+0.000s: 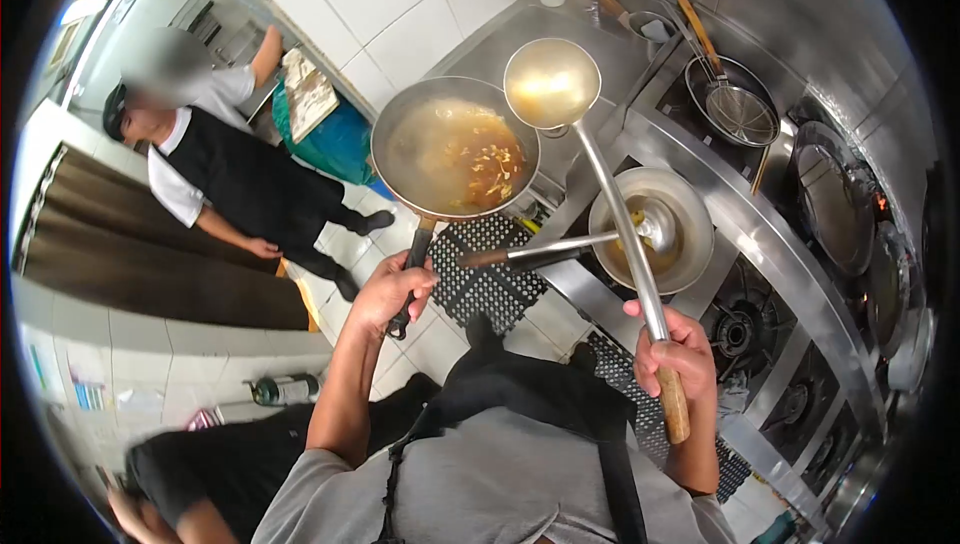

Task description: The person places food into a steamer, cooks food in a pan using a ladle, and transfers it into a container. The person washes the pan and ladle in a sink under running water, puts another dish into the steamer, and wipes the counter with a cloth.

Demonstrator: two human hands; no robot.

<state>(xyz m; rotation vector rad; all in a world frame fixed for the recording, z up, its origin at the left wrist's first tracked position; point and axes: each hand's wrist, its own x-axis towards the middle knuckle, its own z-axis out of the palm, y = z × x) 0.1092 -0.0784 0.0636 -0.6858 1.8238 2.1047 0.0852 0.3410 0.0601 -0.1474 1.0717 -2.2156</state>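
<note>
My left hand (400,289) is closed round the black handle of a frying pan (425,134), held up at centre-left. Brownish liquid with pale yellow bits lies in the pan, and it looks steamy. In my right hand (682,352) is the wooden-ended handle of a large metal ladle (552,84). The ladle's bowl is beside the pan's right rim and shows a yellowish shine; whether it holds liquid is unclear. Under the ladle's handle, a metal pot (700,244) on the stove contains some liquid and a second ladle (655,226), whose brown handle points left.
On the left stands a co-worker (250,174) in a black apron; another person (190,474) is at the lower left. Gas burners (742,329) line the right. A strainer (742,112) rests on a wok at the back right. Black mats (490,274) cover part of the floor.
</note>
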